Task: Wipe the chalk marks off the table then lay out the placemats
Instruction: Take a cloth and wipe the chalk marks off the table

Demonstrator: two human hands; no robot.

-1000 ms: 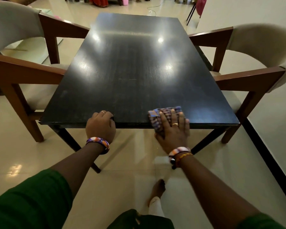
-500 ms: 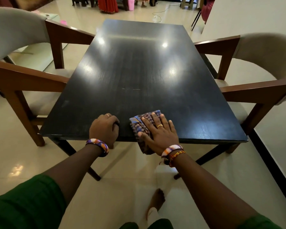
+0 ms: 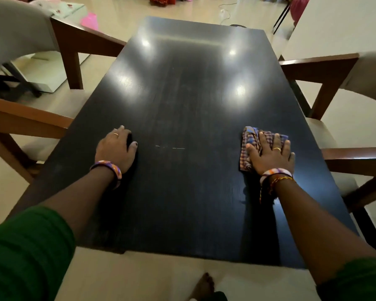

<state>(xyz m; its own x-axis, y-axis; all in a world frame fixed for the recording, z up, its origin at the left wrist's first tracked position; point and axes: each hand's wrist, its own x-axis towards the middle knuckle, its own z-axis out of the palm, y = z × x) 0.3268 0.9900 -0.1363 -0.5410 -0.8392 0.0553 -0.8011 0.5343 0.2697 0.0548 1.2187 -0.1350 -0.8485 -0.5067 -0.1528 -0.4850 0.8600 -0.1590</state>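
A: Your checked purple-and-brown wiping cloth [image 3: 253, 144] has jumped. Half a second ago it sat at the near edge, close to your left hand. Now it's out on the right side of the dark glossy wooden surface [image 3: 182, 203], further in from the edge.

B: And the chalk?

A: Short white chalk dashes [image 3: 170, 147] still show mid-surface, between your two hands. The cloth is well to the right of them, not touching. So that sweep missed them, or hasn't reached them yet. Wiping isn't done. No placemats in view, so I'd judge you're early in the task.

B: Right hand pose?

A: Your right hand [image 3: 269, 156] lies palm-down on the cloth, fingers straight and slightly spread, pointing away from you. It presses, it doesn't clutch: grip flat, nothing curled round the fabric. The cloth bunches out past the thumb side and beyond the fingertips.

B: Left?

A: Your left hand [image 3: 115, 148] has moved in from the near edge and now rests on the surface left of the dashes. Knuckles up, fingers bent under, thumb out toward the marks. Looks like a brace. It holds nothing I can see.

B: Next?

A: My read: drag the cloth left across the dashes, keep the palm flat so the bunched edge doesn't skip over them.

B: Surroundings?

A: Brown wooden armchairs with pale upholstery, one on the left [image 3: 30, 118] and one on the right [image 3: 343, 153].
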